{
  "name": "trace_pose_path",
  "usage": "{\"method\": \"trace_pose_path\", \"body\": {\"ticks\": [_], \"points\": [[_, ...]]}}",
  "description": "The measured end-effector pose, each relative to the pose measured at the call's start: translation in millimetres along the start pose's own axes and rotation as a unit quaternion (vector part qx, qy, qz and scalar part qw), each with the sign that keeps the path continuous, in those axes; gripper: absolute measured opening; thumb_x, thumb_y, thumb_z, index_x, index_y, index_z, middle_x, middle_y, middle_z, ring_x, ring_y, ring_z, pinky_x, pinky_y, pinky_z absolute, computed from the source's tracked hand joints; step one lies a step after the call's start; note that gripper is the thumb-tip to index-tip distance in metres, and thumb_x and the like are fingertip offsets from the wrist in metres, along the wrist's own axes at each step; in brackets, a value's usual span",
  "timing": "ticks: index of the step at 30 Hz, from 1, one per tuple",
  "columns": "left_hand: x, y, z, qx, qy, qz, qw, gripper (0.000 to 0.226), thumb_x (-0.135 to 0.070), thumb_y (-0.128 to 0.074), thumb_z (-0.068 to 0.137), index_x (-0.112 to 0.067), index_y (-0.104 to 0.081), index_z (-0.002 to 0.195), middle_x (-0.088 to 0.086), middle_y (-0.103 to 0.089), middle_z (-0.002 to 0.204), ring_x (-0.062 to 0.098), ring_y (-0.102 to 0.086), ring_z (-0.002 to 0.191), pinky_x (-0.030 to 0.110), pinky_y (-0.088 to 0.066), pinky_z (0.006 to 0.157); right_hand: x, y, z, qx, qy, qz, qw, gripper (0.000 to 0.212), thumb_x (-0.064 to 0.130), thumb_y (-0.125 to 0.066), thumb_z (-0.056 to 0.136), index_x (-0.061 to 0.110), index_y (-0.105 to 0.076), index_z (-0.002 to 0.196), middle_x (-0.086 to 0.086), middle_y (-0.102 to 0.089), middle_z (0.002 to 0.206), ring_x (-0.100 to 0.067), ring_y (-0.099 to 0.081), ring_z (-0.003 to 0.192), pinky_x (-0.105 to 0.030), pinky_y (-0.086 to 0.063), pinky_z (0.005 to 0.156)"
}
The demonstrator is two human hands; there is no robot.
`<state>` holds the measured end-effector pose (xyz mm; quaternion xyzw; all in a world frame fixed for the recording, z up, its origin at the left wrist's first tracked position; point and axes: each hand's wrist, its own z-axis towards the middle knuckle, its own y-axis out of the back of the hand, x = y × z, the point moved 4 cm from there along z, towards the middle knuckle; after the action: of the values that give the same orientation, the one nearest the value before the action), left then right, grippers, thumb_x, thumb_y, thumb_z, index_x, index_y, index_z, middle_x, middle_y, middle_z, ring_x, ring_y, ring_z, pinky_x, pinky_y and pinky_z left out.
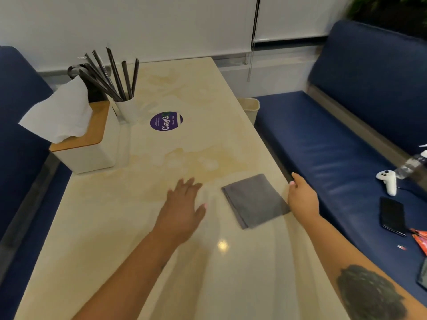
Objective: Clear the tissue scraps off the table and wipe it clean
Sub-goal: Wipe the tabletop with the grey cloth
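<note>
A folded grey cloth (254, 200) lies flat on the cream marble table (180, 93), near its right edge. My left hand (184, 209) hovers palm down just left of the cloth, fingers straight and spread, holding nothing. My right hand (302, 197) is at the table's right edge, right of the cloth, fingers loosely extended and empty. No tissue scraps show on the tabletop.
A white tissue box (90, 146) with a wooden lid and a tissue sticking up stands at the left. Beside it are a white cup of black straws (127, 109) and a purple round sticker (166, 121). A beige bin (250, 109) sits beyond the table. The blue bench (323, 146) holds a controller, phone and bottle.
</note>
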<state>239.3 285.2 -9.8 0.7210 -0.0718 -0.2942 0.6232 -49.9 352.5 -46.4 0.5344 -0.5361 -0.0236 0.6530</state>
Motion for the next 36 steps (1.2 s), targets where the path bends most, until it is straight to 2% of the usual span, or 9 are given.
{"method": "trace_pose_path", "body": {"ticks": [4, 7, 11, 14, 18, 22, 26, 31, 36], "points": [[-88, -48, 35, 0.1, -0.191, 0.073, 0.974, 0.052, -0.036, -0.034, 0.1, -0.027, -0.017, 0.149, 0.0, -0.002, 0.159, 0.021, 0.005, 0.145, 0.044, 0.001, 0.117, -7, -7, 12, 0.067, -0.063, -0.062, 0.994, 0.037, 0.025, -0.028, 0.102, 0.011, -0.049, 0.129, -0.013, -0.054, 0.128, -0.031, -0.051, 0.114, -0.039, -0.041, 0.094], [-113, -82, 59, 0.139, -0.228, 0.136, 0.954, 0.055, -0.041, -0.025, 0.101, -0.029, -0.003, 0.15, 0.002, 0.01, 0.158, 0.026, 0.015, 0.144, 0.05, 0.008, 0.115, -9, -10, 15, 0.06, -0.065, -0.064, 0.994, 0.035, 0.028, -0.026, 0.102, 0.015, -0.05, 0.125, -0.01, -0.056, 0.119, -0.024, -0.051, 0.099, -0.035, -0.04, 0.082], [-119, -99, 78, 0.12, -0.228, 0.167, 0.952, 0.055, -0.044, -0.014, 0.1, -0.031, 0.009, 0.148, 0.002, 0.019, 0.156, 0.027, 0.021, 0.142, 0.047, 0.016, 0.111, -9, -11, 17, 0.055, -0.053, -0.079, 0.994, 0.029, 0.026, -0.028, 0.102, 0.017, -0.049, 0.12, -0.001, -0.052, 0.104, -0.015, -0.045, 0.089, -0.029, -0.039, 0.077], [-112, -95, 99, 0.109, -0.204, 0.171, 0.958, 0.055, -0.046, -0.013, 0.1, -0.032, 0.009, 0.148, 0.001, 0.019, 0.156, 0.028, 0.019, 0.143, 0.048, 0.014, 0.112, -12, -12, 18, 0.063, -0.045, -0.058, 0.995, 0.026, 0.027, -0.028, 0.102, 0.019, -0.05, 0.115, -0.001, -0.055, 0.107, -0.015, -0.047, 0.091, -0.029, -0.039, 0.079], [-77, -84, 112, 0.101, -0.12, 0.157, 0.975, 0.055, -0.045, -0.014, 0.1, -0.033, 0.011, 0.147, 0.001, 0.02, 0.156, 0.03, 0.02, 0.142, 0.052, 0.012, 0.112, -10, -12, 14, 0.054, -0.038, -0.069, 0.995, 0.033, 0.03, -0.024, 0.103, 0.017, -0.047, 0.123, -0.003, -0.056, 0.118, -0.021, -0.053, 0.101, -0.032, -0.042, 0.087], [-90, -90, 94, 0.128, -0.105, 0.156, 0.974, 0.055, -0.045, -0.011, 0.1, -0.034, 0.016, 0.146, 0.001, 0.027, 0.154, 0.031, 0.025, 0.14, 0.056, 0.017, 0.109, -9, -11, 14, 0.06, -0.029, -0.085, 0.994, 0.031, 0.028, -0.023, 0.103, 0.017, -0.045, 0.121, -0.002, -0.054, 0.107, -0.012, -0.044, 0.085, -0.027, -0.036, 0.076], [-113, -88, 128, 0.127, -0.128, 0.14, 0.974, 0.051, -0.04, -0.011, 0.101, -0.035, 0.009, 0.148, 0.0, 0.021, 0.156, 0.031, 0.021, 0.142, 0.058, 0.012, 0.109, -10, -13, 15, 0.057, -0.022, -0.092, 0.994, 0.029, 0.028, -0.022, 0.103, 0.019, -0.045, 0.119, 0.002, -0.051, 0.094, -0.011, -0.045, 0.078, -0.027, -0.037, 0.071], [-74, -77, 146, 0.111, -0.057, 0.12, 0.985, 0.052, -0.036, -0.015, 0.102, -0.034, 0.006, 0.148, 0.0, 0.016, 0.157, 0.031, 0.016, 0.143, 0.058, 0.007, 0.111, -10, -14, 17, 0.04, -0.013, -0.115, 0.992, 0.03, 0.027, -0.021, 0.103, 0.016, -0.045, 0.115, 0.004, -0.049, 0.087, -0.006, -0.041, 0.065, -0.025, -0.039, 0.066], [-101, -88, 113, 0.127, -0.081, 0.123, 0.981, 0.052, -0.038, -0.016, 0.101, -0.035, 0.008, 0.148, -0.001, 0.021, 0.156, 0.031, 0.021, 0.142, 0.058, 0.013, 0.109, -11, -16, 16, 0.051, -0.011, -0.112, 0.992, 0.026, 0.027, -0.021, 0.103, 0.019, -0.043, 0.112, 0.002, -0.053, 0.087, -0.009, -0.048, 0.07, -0.026, -0.041, 0.064]]}}
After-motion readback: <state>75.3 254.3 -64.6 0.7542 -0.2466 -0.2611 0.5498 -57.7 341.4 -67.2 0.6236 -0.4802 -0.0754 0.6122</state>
